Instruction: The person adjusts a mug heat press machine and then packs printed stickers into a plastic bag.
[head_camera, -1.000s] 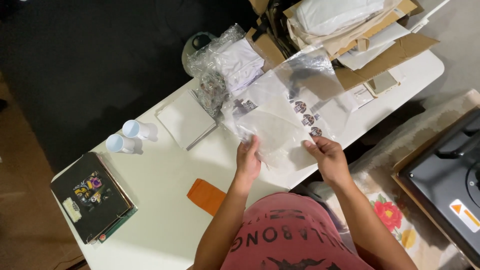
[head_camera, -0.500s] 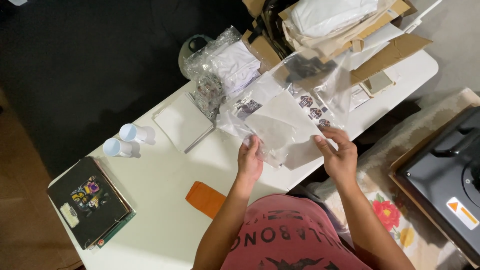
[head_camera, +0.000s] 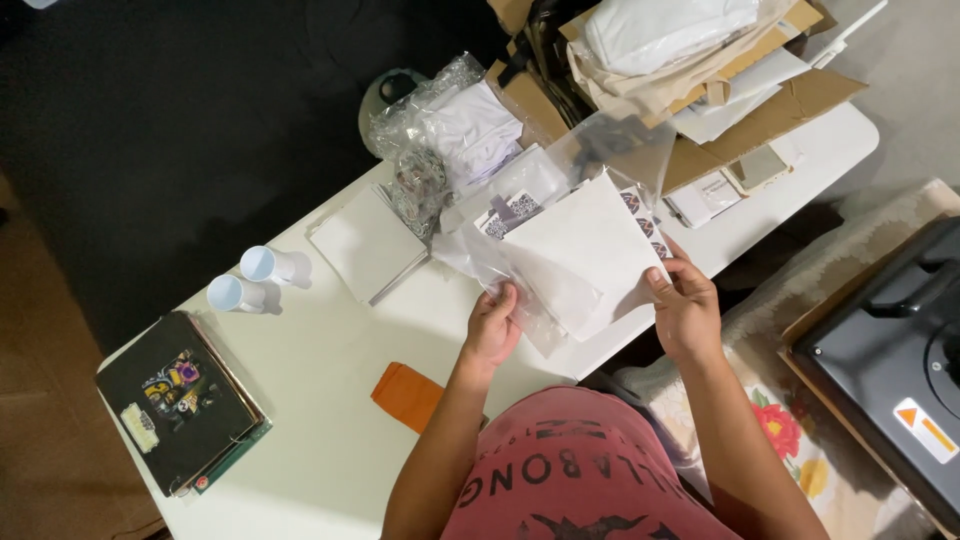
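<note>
Head view: left hand (head_camera: 492, 330) and right hand (head_camera: 684, 308) pinch a clear plastic sleeve (head_camera: 560, 260) holding a white square sheet (head_camera: 590, 245); a loose pinch risks the sheet slipping out.

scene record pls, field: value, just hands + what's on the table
left hand: left hand grips the lower left edge of a clear plastic bag
right hand: right hand pinches the lower right corner of a white sheet at the bag
surface: white table
left of hands: two white cups lying on their sides, white square stack, dark book, orange pouch
behind: bagged white items, cardboard boxes
floor right: black machine
</note>
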